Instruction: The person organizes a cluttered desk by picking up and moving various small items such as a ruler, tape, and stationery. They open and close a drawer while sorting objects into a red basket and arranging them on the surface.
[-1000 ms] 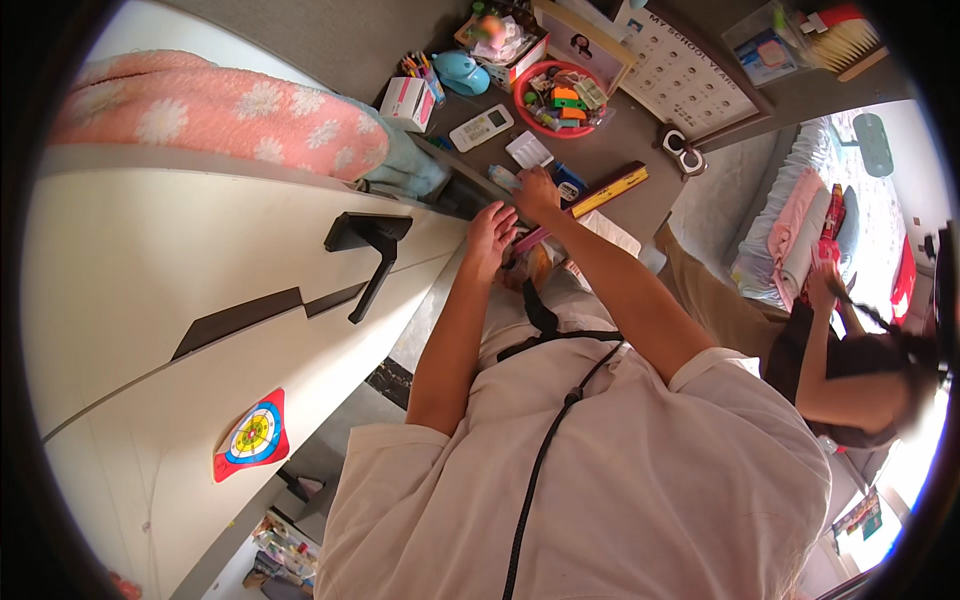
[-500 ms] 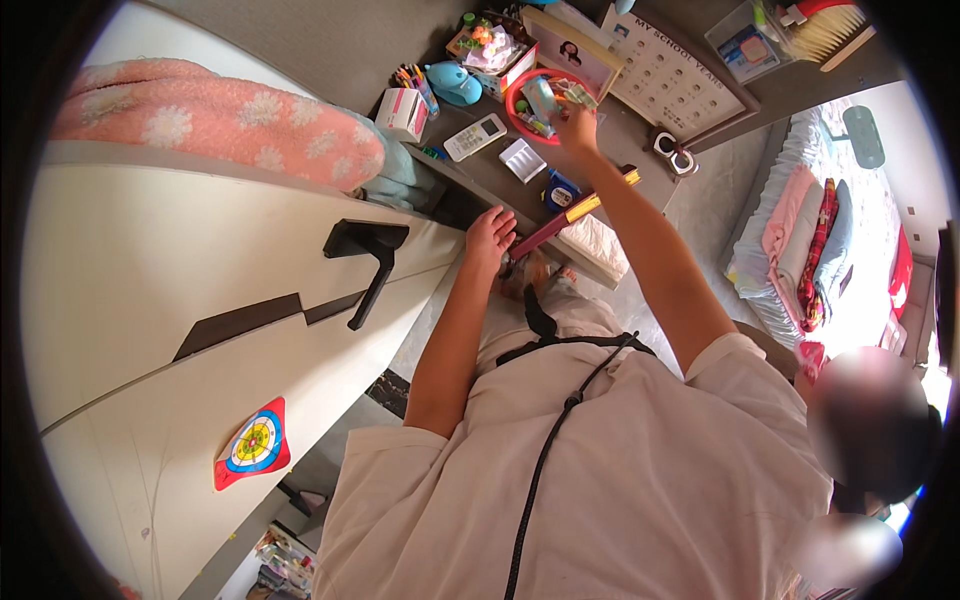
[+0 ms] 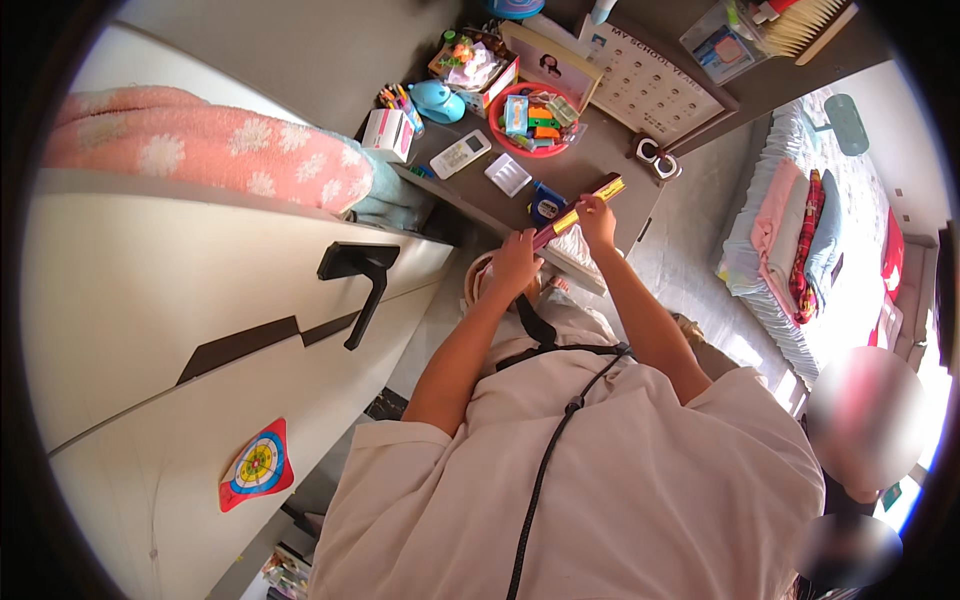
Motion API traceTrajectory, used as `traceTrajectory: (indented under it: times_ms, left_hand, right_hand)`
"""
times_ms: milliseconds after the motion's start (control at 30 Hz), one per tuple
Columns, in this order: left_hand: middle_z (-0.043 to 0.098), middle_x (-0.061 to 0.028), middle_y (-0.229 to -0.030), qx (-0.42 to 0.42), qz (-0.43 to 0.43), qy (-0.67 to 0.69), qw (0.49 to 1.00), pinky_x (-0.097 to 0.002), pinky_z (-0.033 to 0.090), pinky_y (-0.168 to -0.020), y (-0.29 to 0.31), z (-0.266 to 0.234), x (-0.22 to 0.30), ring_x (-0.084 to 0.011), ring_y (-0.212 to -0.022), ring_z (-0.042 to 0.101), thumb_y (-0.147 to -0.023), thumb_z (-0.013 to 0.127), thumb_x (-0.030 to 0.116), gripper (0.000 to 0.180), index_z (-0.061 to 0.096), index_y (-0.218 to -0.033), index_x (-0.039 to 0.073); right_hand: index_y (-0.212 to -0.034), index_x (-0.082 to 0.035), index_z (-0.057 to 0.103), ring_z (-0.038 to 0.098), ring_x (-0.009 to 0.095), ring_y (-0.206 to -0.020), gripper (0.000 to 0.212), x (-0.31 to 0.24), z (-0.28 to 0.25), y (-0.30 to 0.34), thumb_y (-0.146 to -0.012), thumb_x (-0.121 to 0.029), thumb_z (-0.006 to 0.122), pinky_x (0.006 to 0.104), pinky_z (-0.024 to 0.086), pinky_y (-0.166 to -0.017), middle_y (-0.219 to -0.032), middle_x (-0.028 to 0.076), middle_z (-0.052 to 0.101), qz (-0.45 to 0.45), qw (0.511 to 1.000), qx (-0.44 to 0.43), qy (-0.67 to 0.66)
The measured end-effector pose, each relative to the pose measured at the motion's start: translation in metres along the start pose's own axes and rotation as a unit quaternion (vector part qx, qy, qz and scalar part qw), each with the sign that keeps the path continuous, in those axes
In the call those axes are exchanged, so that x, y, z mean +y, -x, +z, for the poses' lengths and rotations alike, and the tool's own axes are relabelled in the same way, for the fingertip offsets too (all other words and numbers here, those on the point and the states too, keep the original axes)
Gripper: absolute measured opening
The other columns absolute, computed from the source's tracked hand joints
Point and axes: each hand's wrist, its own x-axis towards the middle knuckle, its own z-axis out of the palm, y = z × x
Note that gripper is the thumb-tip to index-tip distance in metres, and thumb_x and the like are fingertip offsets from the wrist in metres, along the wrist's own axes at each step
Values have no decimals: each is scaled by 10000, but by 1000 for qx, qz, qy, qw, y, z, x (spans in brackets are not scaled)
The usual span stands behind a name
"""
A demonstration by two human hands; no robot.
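Observation:
A long, narrow maroon-and-yellow box (image 3: pixel 606 188) lies slantwise at the front edge of the grey desk (image 3: pixel 625 215). My left hand (image 3: pixel 517 258) is closed on its near left end. Farther along, my right hand (image 3: pixel 597 220) has its fingers closed against the side of the box. Just behind it sits a blue tape measure (image 3: pixel 546 204), with a small white compartment tray (image 3: pixel 508 175) to its left. Beyond these, a round red basket (image 3: pixel 497 118) holds colourful blocks and small packets. Below the box shows something white and quilted, partly covered by my hands.
A white remote control (image 3: pixel 460 155), a pink-and-white box (image 3: pixel 388 134) and a blue animal figure (image 3: pixel 438 101) stand left on the desk. At left is a white door with a black handle (image 3: pixel 365 270). A bed (image 3: pixel 755 215) with folded blankets is at right, a person nearby.
My right hand has left the red basket and come down to the maroon-and-yellow box. My left hand, open before, has moved right and closed on the box's near end.

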Motion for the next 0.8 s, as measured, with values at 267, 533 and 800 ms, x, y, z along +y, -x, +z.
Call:
traceTrajectory:
  times_ms: [267,533,800]
  left_hand:
    - [541,-185,-989,1,17,108,994,-425,440,-770,-11,6,-10,-365,-898,539,-820,514,105,236,486,-1037,18]
    - [577,-160,-905,79,80,329,938,-333,451,-716,-23,-38,3,-277,-806,589,-855,503,114,223,481,-1052,12]
    - [496,-132,-1105,264,60,346,898,-310,448,-799,-67,-87,3,-205,-990,527,-871,536,149,364,397,-1186,29]
  right_hand:
    - [-1095,-12,553,598,173,-819,456,6,-27,4,-757,-302,650,288,513,-580,-995,117,605,173,984,-40,-20]
    - [-952,-58,584,468,44,-621,297,-112,-70,-28,-803,-309,638,199,323,-467,-731,-14,544,36,937,-270,-218]
    - [-1003,-15,569,575,101,-582,360,-275,-46,-72,-784,-287,659,251,455,-516,-720,50,615,-322,882,-344,-25]
